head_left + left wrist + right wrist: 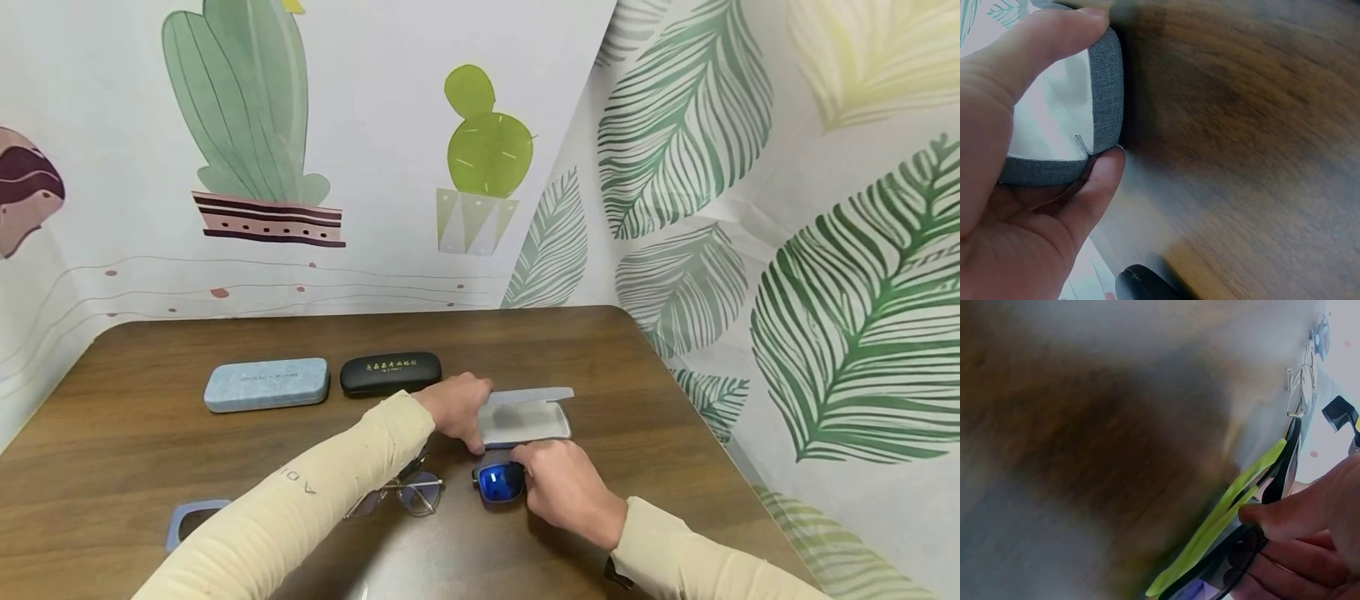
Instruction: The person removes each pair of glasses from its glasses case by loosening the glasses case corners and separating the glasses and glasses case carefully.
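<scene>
My left hand grips the left end of a lidded glasses case. In the left wrist view the case shows grey fabric outside and a white lining, with thumb and fingers at its end. The case stands open, its lid tilted up at the back. My right hand pinches a pair of sunglasses with blue mirrored lenses, just in front of the case. Its yellow-green and black temples are folded in the right wrist view, under the thumb. The right hand covers part of the sunglasses.
A light blue glasses case and a black glasses case lie closed at the back. Thin-rimmed eyeglasses and blue-framed sunglasses are partly behind my left arm. The wooden table meets printed wall sheets behind and right.
</scene>
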`<state>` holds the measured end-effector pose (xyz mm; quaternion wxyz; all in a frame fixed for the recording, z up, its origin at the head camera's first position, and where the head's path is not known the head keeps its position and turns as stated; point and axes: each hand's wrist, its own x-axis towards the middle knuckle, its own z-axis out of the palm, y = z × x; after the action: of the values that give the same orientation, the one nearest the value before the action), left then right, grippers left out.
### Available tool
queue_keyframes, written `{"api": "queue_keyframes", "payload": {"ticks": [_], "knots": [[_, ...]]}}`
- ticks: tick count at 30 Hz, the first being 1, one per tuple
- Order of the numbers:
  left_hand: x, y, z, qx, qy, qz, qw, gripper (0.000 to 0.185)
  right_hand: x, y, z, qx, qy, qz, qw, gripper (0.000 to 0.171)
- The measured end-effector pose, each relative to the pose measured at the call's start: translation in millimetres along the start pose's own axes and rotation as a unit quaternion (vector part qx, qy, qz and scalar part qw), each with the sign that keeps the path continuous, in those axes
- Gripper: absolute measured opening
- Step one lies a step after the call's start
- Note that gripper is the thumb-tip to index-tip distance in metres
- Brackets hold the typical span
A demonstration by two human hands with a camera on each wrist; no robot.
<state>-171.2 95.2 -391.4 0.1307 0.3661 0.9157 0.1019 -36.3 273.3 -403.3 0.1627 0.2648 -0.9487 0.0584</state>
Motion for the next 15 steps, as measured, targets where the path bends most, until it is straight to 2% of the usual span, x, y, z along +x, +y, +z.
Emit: {"api": "queue_keyframes", "payload": {"ticks": [6, 15], "knots": [[-1.8, 1.7, -0.3, 0.001, 0.004, -0.001, 1.0000, 0.064, 1.4, -1.7, 1.6, 0.000, -0.001, -0.002, 1.000, 0.025], [-0.8, 1.5, -0.3, -0.006, -0.004, -0.007, 1.0000, 0.067, 4.3, -4.8, -0.8, -0.036, -0.013, -0.027, 0.999, 0.024]]}}
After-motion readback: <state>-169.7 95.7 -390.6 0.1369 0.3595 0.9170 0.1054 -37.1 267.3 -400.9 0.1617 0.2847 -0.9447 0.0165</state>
